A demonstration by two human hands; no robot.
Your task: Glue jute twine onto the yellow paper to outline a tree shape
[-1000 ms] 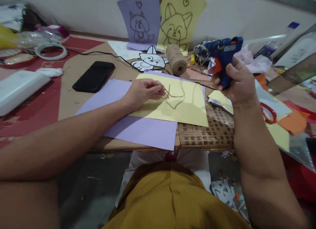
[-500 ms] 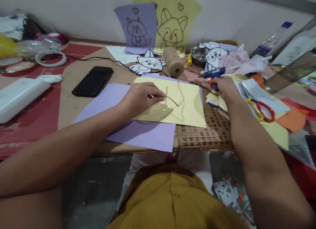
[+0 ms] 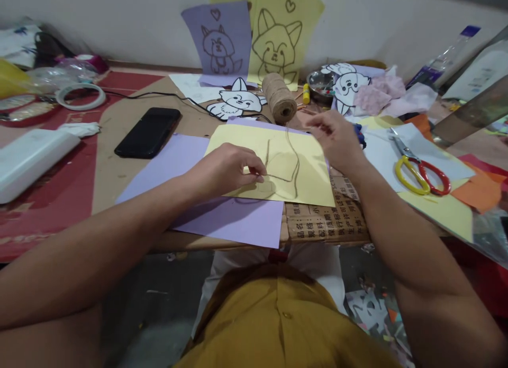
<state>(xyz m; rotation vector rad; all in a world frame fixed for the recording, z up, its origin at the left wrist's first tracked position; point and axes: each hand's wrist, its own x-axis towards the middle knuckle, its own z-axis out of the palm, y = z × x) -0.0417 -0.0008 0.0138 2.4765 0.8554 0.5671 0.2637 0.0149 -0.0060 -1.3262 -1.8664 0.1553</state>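
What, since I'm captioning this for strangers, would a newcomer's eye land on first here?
Probably the animal drawings on the purple sheet and yellow sheet, at the back by the wall. Next, the left hand, pinching twine over yellow paper at the centre. Then the scissors with red and yellow handles, lying at the right.

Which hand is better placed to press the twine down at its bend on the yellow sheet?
Left, I'd say: the left hand is over the yellow sheet, fingertips at the twine. The right hand is near the sheet's far right corner, away from that bend.
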